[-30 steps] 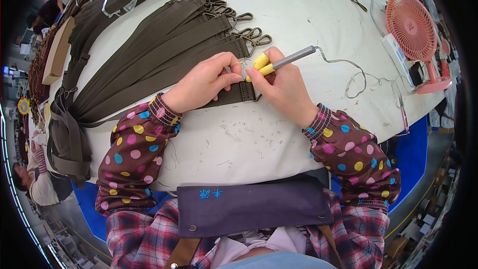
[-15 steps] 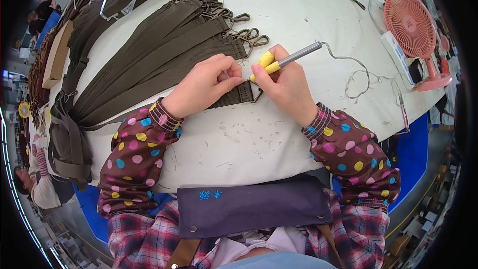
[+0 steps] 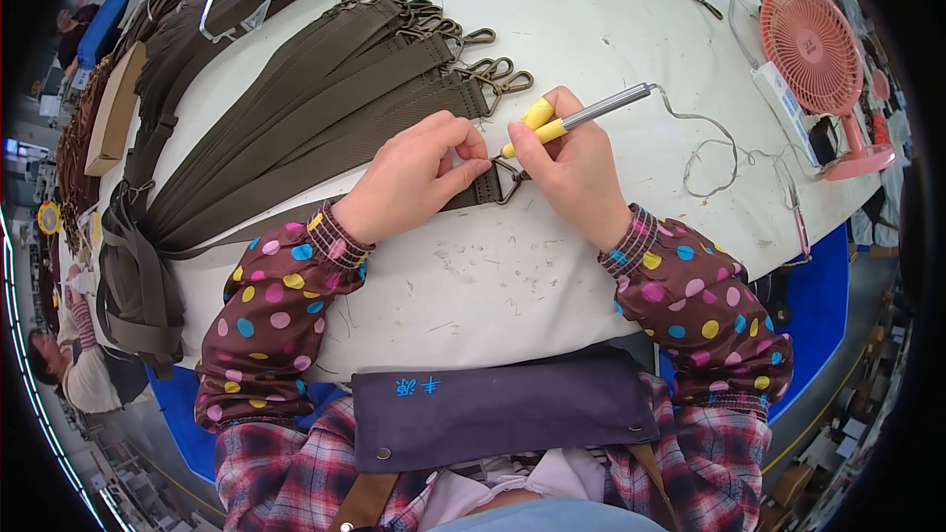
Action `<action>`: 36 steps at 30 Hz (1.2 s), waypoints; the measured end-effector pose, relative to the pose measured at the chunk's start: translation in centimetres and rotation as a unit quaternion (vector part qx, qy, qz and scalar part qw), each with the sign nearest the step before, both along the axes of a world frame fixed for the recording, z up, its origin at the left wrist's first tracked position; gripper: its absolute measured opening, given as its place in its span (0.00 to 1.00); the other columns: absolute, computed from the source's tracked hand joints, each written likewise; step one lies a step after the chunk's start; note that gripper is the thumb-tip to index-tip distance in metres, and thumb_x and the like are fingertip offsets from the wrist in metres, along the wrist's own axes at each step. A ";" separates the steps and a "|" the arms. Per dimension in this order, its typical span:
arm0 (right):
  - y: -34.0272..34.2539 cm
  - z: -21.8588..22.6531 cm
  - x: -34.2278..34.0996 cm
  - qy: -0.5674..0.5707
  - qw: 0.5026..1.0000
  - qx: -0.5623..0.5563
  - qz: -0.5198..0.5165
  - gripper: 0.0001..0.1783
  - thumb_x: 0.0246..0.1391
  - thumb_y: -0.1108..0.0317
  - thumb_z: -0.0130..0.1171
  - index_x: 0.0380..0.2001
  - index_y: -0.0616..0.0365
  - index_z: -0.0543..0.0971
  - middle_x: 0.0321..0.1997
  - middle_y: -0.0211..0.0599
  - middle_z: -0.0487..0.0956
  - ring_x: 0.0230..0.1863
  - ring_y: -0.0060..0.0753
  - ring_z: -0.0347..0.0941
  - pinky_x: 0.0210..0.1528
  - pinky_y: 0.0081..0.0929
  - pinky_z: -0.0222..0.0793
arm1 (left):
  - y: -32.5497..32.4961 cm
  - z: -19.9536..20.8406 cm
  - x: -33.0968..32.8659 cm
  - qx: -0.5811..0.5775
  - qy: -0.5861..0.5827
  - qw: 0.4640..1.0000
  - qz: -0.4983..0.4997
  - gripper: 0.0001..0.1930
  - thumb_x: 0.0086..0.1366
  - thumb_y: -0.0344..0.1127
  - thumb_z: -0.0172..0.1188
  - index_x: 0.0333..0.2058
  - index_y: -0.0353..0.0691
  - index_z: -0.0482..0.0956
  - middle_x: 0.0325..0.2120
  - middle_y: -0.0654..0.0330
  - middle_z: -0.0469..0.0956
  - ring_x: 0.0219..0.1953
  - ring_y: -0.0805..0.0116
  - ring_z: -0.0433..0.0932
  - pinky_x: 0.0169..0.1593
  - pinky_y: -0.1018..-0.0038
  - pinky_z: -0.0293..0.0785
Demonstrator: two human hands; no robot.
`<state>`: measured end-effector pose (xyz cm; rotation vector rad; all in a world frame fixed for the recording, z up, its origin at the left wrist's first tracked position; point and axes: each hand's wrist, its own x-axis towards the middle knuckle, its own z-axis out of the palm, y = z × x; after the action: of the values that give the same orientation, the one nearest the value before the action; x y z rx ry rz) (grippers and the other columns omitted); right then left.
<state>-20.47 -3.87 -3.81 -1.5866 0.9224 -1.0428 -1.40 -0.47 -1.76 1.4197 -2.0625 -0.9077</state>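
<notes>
My left hand (image 3: pixel 419 177) is closed in a pinch at the end of a dark olive webbing strap (image 3: pixel 480 189). A metal ring (image 3: pixel 509 183) sits at that stitched end. My right hand (image 3: pixel 572 163) grips a corded pen-shaped tool (image 3: pixel 606 105) with a grey barrel and yellow grip; yellow wrapping covers one fingertip. The tool's thin tip points at the strap end beside my left thumb, but whether it touches is too small to tell. Beyond my left hand, several like straps (image 3: pixel 325 108) lie fanned out, with metal snap hooks (image 3: pixel 501 76) at their ends.
A pink fan (image 3: pixel 813 49) stands on the white table (image 3: pixel 473 286) at the right. Pink-handled tweezers (image 3: pixel 798 222) lie near the right edge, by the tool's cord (image 3: pixel 729 163). Bundled straps (image 3: pixel 138 286) hang over the left edge. A cardboard box (image 3: pixel 115 108) is at the far left.
Both hands have shifted slightly to the right. The strap end and its ring have moved a little the same way, and the pen-shaped tool has moved with my right hand.
</notes>
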 end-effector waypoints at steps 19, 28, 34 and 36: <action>0.2 0.2 0.2 0.071 0.996 -0.039 0.041 0.13 0.54 0.66 0.58 0.31 0.61 0.65 0.20 0.35 0.73 0.20 0.25 0.72 0.22 0.23 0.66 | -0.3 0.1 0.6 0.195 0.180 0.961 0.072 0.06 0.69 0.35 0.49 0.36 0.39 0.65 0.33 0.63 0.77 0.29 0.83 0.71 0.25 0.85 0.69; 0.2 0.3 0.3 0.084 0.995 -0.049 0.035 0.13 0.54 0.66 0.58 0.30 0.61 0.65 0.20 0.36 0.73 0.19 0.27 0.72 0.22 0.24 0.65 | -0.3 0.3 0.5 0.187 0.164 0.966 0.069 0.06 0.69 0.35 0.48 0.36 0.40 0.65 0.32 0.65 0.77 0.29 0.84 0.71 0.25 0.86 0.69; 0.3 0.6 0.1 0.037 0.999 -0.022 0.025 0.12 0.54 0.68 0.58 0.29 0.61 0.65 0.20 0.34 0.74 0.20 0.21 0.71 0.22 0.21 0.65 | 0.0 0.8 0.6 0.003 -0.027 0.995 0.094 0.08 0.65 0.37 0.54 0.37 0.39 0.68 0.29 0.62 0.76 0.28 0.69 0.75 0.30 0.75 0.71; 0.1 0.8 -0.3 0.009 1.000 -0.008 0.010 0.12 0.54 0.69 0.58 0.29 0.61 0.65 0.22 0.32 0.75 0.21 0.17 0.70 0.23 0.18 0.65 | 0.4 1.5 0.8 0.016 -0.063 0.996 0.056 0.09 0.63 0.35 0.56 0.38 0.38 0.69 0.29 0.62 0.75 0.27 0.70 0.73 0.32 0.75 0.71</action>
<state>-20.74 -3.81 -3.00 -1.6174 0.9107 -1.0247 -0.65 -0.11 -0.25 1.6298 -2.0432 -0.8276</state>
